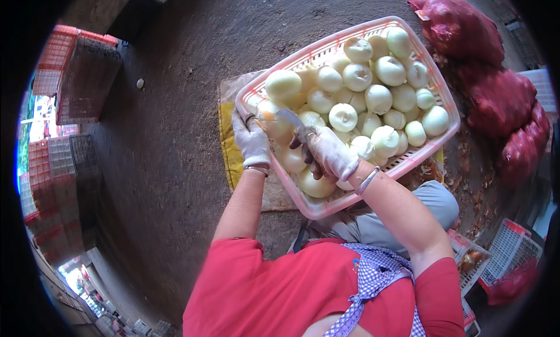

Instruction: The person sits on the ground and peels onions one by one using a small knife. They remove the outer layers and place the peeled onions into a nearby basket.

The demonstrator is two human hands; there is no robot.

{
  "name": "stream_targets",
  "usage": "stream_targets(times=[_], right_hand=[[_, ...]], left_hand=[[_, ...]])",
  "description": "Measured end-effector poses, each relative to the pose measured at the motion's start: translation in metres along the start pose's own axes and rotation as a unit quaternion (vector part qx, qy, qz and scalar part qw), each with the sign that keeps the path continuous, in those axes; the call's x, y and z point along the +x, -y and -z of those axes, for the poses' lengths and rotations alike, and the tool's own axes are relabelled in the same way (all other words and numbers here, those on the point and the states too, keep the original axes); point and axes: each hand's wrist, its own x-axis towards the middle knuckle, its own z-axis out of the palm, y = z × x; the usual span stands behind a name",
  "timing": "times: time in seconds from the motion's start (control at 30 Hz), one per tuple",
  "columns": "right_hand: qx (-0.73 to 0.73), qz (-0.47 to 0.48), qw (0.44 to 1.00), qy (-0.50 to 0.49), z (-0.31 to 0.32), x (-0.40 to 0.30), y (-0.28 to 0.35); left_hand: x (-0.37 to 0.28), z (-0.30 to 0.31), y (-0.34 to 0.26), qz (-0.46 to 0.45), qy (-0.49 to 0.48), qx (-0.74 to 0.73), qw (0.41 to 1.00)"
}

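Note:
My left hand [253, 140], in a white knit glove, is at the left end of a pink-rimmed plastic basket [308, 210]. Beside its thumb shows an orange-brown strip, apparently onion skin [261, 125]. Whether the fingers grip the rim, the skin or something else cannot be made out. A soiled glove covers my right hand [326, 151], which is closed around a knife [289, 117] above the onions. Its blade points up and left; the handle is hidden in the fist. Peeled whitish onions [343, 117] fill the basket, several with cut ends facing up.
Under the basket lies a yellow and beige sack [228, 149]. Red mesh sacks [463, 31] are heaped at the right, with loose onion skins [477, 188] on the floor near them. Plastic crates [509, 249] stand at lower right; stacked crates [83, 83] line the left.

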Motion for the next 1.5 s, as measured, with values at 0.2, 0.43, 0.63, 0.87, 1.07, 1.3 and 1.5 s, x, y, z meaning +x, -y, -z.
stream_targets(times=[0.2,0.43,0.63,0.87,1.07,1.3,1.5], right_hand=[[-0.018,-0.018,1.0,-0.001,-0.005,0.01,0.007],[0.001,-0.094,0.995,0.025,-0.001,0.02,0.017],[0.015,-0.112,0.989,0.09,0.012,0.019,0.024],[-0.066,-0.056,0.996,0.035,-0.004,0.011,0.018],[-0.038,0.038,0.998,-0.031,-0.029,0.005,0.018],[-0.048,0.013,0.996,-0.073,-0.027,0.006,0.016],[-0.046,-0.045,0.997,-0.031,-0.026,0.018,0.01]], left_hand=[[-0.001,0.002,-0.002,0.003,0.01,-0.028,1.0],[0.002,0.001,0.004,-0.013,-0.003,0.0,1.0],[-0.001,0.003,-0.012,0.006,0.022,-0.008,1.0],[0.002,0.003,0.0,0.028,0.027,-0.03,0.999],[0.0,0.005,-0.011,0.023,0.026,-0.013,0.999],[0.0,0.003,-0.001,-0.004,0.011,-0.01,1.0],[0.003,0.002,0.002,0.0,0.017,-0.032,0.999]])
